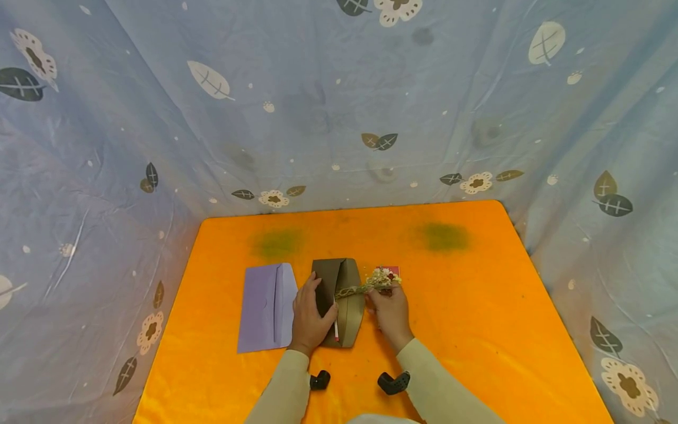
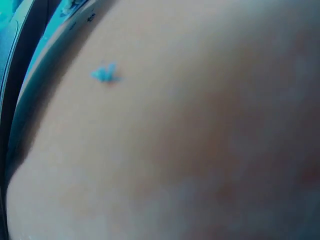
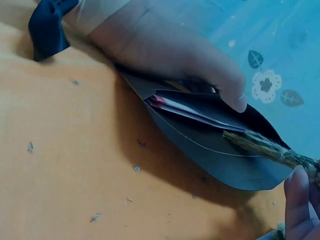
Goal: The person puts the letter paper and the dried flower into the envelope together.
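A dark olive envelope (image 1: 325, 272) lies with its flap to the right and its mouth gaping. My left hand (image 1: 309, 315) holds its body, the thumb at the mouth's edge. Folded paper with red edges (image 3: 190, 113) shows inside the envelope in the right wrist view. My right hand (image 1: 391, 310) pinches a small bunch of dried flowers (image 1: 382, 277), pale blooms to the right. Its twine-tied stems (image 3: 270, 148) point into the mouth, over the flap. The left wrist view is mostly filled by blurred skin.
A purple envelope (image 1: 258, 309) lies left of the olive one, flap to the right. Behind the flowers a small red piece (image 1: 393, 270) shows on the orange tablecloth (image 1: 466, 306). Tiny plant crumbs (image 3: 137, 168) dot the cloth. Patterned blue curtains (image 1: 318, 118) enclose the table.
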{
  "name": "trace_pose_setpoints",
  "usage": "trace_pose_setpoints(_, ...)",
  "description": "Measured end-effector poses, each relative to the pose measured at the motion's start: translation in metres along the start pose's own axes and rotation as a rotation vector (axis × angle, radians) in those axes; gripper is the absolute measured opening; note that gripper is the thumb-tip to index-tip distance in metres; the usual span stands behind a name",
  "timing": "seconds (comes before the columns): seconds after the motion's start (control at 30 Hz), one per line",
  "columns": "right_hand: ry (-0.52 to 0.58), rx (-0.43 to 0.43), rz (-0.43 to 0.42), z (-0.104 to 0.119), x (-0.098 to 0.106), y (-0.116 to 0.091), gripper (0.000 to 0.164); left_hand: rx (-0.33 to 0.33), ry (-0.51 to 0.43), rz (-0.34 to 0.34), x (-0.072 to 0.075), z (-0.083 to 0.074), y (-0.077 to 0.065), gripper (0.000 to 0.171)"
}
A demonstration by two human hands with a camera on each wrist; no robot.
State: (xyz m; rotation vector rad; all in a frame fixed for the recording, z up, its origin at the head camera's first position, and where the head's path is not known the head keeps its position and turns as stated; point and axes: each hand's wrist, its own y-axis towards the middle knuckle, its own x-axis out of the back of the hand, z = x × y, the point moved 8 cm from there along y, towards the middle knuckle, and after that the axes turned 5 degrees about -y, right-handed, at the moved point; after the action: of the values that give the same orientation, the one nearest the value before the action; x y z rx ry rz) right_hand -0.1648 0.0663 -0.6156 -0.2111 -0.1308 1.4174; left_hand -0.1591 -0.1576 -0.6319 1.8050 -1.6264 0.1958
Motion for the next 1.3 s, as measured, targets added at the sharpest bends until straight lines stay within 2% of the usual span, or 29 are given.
trace_pose_setpoints(0.1,-0.051,0.012,0.027,0.000,-0.004,0.001,0.023,-0.007,0.015,-0.003,-0.001,0.001,0.000,0.072)
trace_pose_setpoints(0.27,-0.048,-0.012,0.069,-0.002,-0.008,0.001,0.023,0.003,0.013,0.006,-0.001,0.002,0.001,0.073)
trace_pose_setpoints(0.33,-0.043,-0.022,0.077,-0.003,-0.007,0.001,0.030,0.010,0.012,0.012,-0.001,0.002,0.001,0.073)
trace_pose_setpoints(0.4,-0.037,-0.035,0.082,-0.004,-0.006,0.001,0.046,0.014,0.009,0.016,-0.001,0.002,0.001,0.073)
trace_pose_setpoints(0.47,-0.030,-0.047,0.096,-0.005,-0.006,0.002,0.050,0.010,0.014,0.013,-0.001,0.002,0.001,0.073)
trace_pose_setpoints(0.57,-0.023,-0.058,0.119,-0.005,-0.007,0.002,0.046,-0.001,0.020,0.007,-0.001,0.001,0.001,0.074)
trace_pose_setpoints(0.63,-0.026,-0.056,0.130,-0.005,-0.009,0.002,0.033,-0.005,0.023,0.004,-0.001,0.002,0.001,0.075)
trace_pose_setpoints(0.83,0.004,-0.045,0.067,-0.006,-0.007,0.002,0.029,0.003,0.029,0.010,-0.002,0.003,0.000,0.077)
trace_pose_setpoints(1.0,0.067,-0.039,0.020,-0.008,-0.006,0.001,0.041,0.003,0.034,0.005,-0.002,0.003,0.001,0.077)
trace_pose_setpoints(1.3,0.089,-0.085,0.131,-0.018,-0.019,-0.005,0.048,0.014,0.032,0.011,-0.001,0.002,0.001,0.077)
